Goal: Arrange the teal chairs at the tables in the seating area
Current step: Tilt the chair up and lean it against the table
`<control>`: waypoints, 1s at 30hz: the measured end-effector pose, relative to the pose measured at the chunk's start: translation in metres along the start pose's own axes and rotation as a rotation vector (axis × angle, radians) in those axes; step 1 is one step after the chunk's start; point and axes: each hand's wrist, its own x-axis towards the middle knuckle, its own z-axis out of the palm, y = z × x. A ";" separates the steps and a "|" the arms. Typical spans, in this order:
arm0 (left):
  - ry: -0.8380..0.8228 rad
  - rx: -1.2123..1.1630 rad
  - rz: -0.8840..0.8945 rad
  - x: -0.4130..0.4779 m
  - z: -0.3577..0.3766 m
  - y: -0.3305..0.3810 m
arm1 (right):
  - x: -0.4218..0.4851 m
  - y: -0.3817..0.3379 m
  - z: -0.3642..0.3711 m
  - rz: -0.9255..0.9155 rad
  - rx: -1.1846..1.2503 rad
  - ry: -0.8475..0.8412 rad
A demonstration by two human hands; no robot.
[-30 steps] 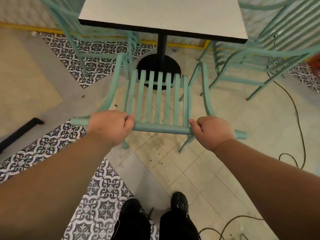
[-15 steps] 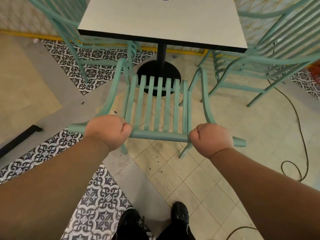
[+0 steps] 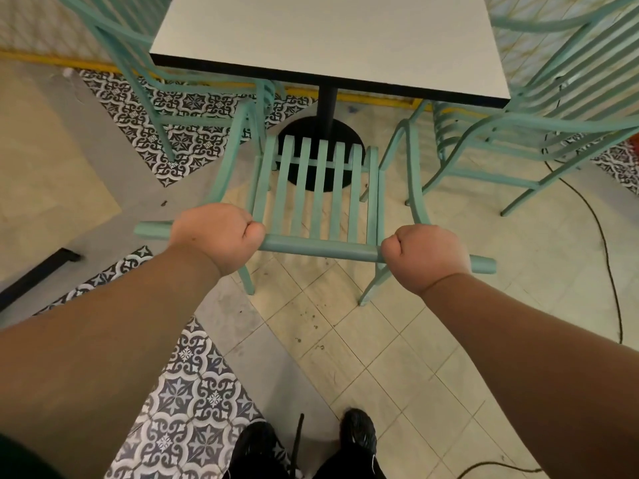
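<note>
A teal slatted chair (image 3: pixel 320 188) stands in front of me, its seat facing the white square table (image 3: pixel 332 39). Both my hands grip the chair's top back rail: my left hand (image 3: pixel 218 238) near the left end, my right hand (image 3: pixel 423 257) near the right end. The front of the seat reaches the table's black round base (image 3: pixel 294 127), just under the near table edge. A second teal chair (image 3: pixel 145 63) sits at the table's left side and a third teal chair (image 3: pixel 560 108) at its right side.
A black cable (image 3: pixel 601 236) runs across the tiled floor at the right. A black bar (image 3: pixel 38 274) lies on the floor at the left. My black shoes (image 3: pixel 358 433) are at the bottom. Patterned floor tiles run along the left.
The chair has slid forward toward the table, its seat front now nearer the black base. Both hands kept their grip on the back rail.
</note>
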 end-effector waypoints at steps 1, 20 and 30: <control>0.003 -0.005 0.003 0.003 -0.001 -0.001 | 0.003 0.000 -0.001 0.002 0.002 0.004; 0.055 0.041 0.046 0.082 -0.020 -0.018 | 0.080 -0.010 -0.019 -0.015 -0.013 0.034; 0.024 0.052 0.033 0.105 -0.026 -0.015 | 0.107 -0.005 -0.025 0.001 -0.014 0.038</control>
